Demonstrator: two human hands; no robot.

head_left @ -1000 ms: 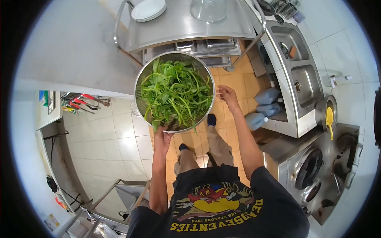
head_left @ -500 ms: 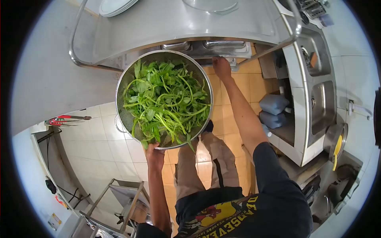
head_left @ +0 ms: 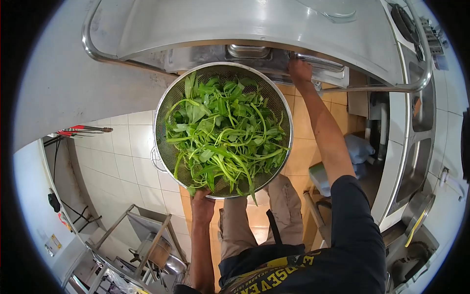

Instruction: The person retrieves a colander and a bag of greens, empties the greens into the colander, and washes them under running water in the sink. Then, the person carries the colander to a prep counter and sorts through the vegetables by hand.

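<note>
A large round mesh colander (head_left: 161,139) heaped with leafy green stems, like water spinach (head_left: 225,132), is held up in front of my legs. My left hand (head_left: 201,208) grips its near rim from below, at the lower left. My right hand (head_left: 299,72) reaches forward under the steel table top, past the colander's far right side. Its fingers are curled at the near left corner of a shallow steel pan (head_left: 325,62) on the lower shelf. The fingertips are hidden, so I cannot tell whether they grip the pan. A second steel pan (head_left: 248,51) sits to its left.
Above the shelf is a steel table top (head_left: 254,24) with a tubular rail (head_left: 88,34). Two sinks (head_left: 413,166) line the right counter, with bluish plastic containers (head_left: 359,147) beneath. A metal stand (head_left: 166,230) holding pots is at the lower left. Red-handled tongs (head_left: 81,130) lie at left.
My right hand has moved forward to the pan's corner. The view has shifted, so the pans and table sit further right. The colander appears larger and remains in my left hand.
</note>
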